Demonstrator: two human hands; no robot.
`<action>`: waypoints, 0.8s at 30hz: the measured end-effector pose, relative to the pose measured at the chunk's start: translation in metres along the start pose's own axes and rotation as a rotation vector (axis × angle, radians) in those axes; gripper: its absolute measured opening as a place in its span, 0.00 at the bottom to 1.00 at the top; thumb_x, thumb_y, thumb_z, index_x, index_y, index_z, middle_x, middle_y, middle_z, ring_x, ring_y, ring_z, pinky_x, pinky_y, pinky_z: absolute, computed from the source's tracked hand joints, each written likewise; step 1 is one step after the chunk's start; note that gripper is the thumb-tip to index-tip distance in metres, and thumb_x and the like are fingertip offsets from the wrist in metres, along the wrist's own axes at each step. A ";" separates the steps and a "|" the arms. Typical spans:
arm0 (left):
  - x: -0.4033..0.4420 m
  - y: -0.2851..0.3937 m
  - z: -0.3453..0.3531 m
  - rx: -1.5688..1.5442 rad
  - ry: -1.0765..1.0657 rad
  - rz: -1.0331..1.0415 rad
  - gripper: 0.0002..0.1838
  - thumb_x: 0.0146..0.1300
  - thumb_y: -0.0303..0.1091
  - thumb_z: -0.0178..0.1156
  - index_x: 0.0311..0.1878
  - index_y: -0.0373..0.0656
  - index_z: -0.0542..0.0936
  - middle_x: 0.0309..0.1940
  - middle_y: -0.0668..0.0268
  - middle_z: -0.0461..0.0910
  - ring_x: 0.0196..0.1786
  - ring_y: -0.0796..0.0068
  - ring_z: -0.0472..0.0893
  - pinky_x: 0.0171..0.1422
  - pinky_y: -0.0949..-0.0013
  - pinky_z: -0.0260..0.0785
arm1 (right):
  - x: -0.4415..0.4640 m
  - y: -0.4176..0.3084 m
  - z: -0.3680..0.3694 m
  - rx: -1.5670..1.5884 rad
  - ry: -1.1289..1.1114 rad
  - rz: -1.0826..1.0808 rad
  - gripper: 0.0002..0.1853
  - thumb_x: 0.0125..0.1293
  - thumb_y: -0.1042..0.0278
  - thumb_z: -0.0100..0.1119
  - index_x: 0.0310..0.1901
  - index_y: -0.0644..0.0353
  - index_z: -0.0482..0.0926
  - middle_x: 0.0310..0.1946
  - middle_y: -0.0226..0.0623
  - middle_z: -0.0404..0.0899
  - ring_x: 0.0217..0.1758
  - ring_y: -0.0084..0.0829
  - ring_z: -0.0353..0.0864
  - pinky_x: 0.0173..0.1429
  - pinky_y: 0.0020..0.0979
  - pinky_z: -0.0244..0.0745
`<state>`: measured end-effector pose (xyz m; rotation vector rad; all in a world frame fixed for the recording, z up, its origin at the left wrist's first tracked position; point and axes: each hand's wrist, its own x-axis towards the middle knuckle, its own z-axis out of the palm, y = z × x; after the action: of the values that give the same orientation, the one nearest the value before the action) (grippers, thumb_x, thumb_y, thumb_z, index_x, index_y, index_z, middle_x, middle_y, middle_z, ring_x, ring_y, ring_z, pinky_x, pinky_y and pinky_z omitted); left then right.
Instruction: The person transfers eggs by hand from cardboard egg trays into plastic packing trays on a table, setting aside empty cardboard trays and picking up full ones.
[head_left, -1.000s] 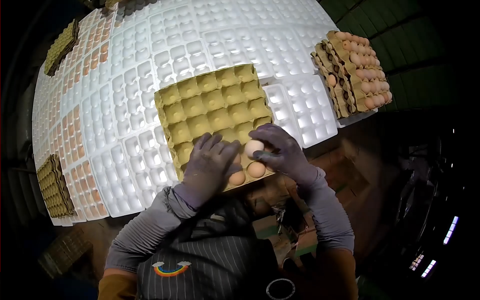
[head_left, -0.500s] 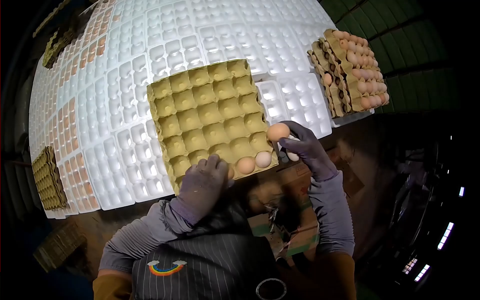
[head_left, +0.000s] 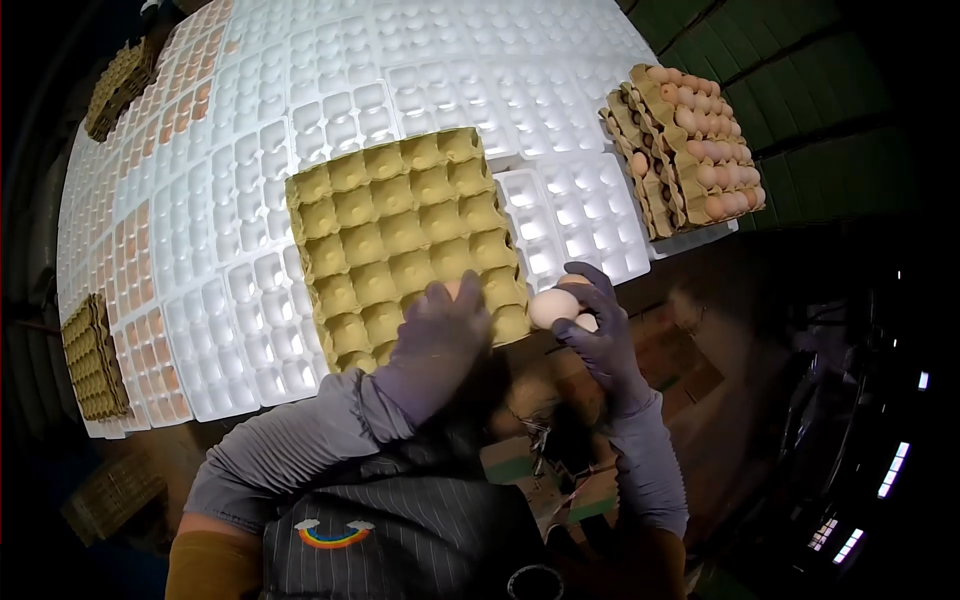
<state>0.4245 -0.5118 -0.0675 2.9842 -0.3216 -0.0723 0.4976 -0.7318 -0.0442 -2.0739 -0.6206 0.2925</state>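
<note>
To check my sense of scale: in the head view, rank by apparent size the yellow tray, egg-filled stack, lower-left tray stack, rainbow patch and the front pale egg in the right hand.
Yellow tray
Egg-filled stack
Lower-left tray stack
Rainbow patch and front pale egg: too alike to rank

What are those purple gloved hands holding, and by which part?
Right hand: pale oval eggs, held around their sides by fingers and thumb. Left hand: blurred over a brownish egg; its hold can't be told.
</note>
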 end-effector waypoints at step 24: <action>-0.283 -0.533 -0.025 -0.755 0.820 -0.888 0.24 0.58 0.42 0.76 0.56 0.43 0.84 0.62 0.59 0.76 0.55 0.59 0.84 0.58 0.63 0.78 | 0.268 -0.225 0.458 0.147 -0.433 -0.224 0.21 0.58 0.57 0.75 0.49 0.61 0.83 0.55 0.38 0.73 0.47 0.29 0.79 0.50 0.33 0.78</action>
<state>0.2613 0.0683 -0.1095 1.9465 0.8936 0.7239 0.4550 -0.1593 -0.0981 -1.7894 -1.0492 0.6458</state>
